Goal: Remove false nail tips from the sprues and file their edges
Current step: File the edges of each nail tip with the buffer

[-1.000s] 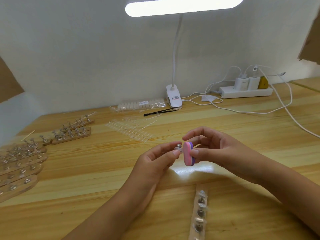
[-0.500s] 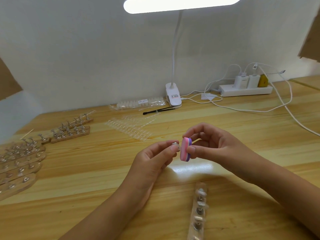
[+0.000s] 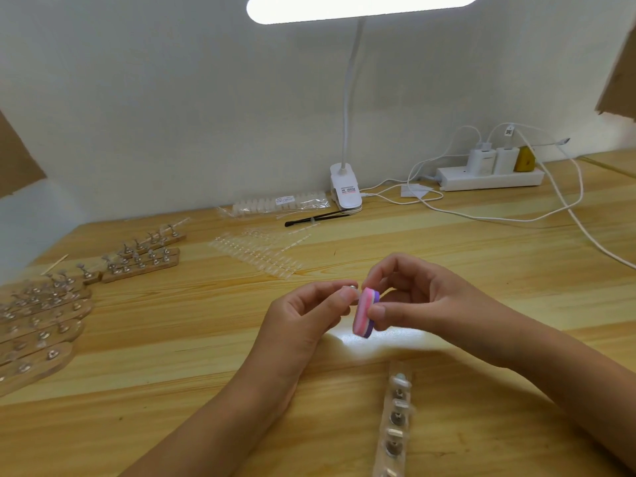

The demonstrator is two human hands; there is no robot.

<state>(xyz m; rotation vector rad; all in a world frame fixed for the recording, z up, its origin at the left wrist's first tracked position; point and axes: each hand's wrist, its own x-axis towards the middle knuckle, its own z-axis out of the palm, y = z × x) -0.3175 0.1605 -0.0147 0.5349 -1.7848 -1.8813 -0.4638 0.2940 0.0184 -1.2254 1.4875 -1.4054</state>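
The pink-and-purple filing block (image 3: 365, 316), pinched by fingers of the right hand (image 3: 423, 304), has slid down a touch, rubbing the nail tip (image 3: 352, 289) that fingers of the left hand (image 3: 303, 318) pinch against the block's left face, above the counter (image 3: 172, 339), so I'd call it a filing stroke, edge work ongoing

A pale wooden table (image 3: 447, 256) meets a white wall (image 3: 172, 115). A white clip lamp (image 3: 346, 191) stands at the back edge, its lit head (image 3: 361, 6) overhead. To its right lies a white power strip (image 3: 492, 179) carrying two white adapters (image 3: 481, 161) and a yellow plug (image 3: 526, 158); white cables (image 3: 564, 208) loop from it across the table. A thin black tool (image 3: 315, 219) lies just in front of the lamp's clip. At far left lies a wooden stick (image 3: 55, 264). Brown cardboard (image 3: 15, 160) shows at both side edges
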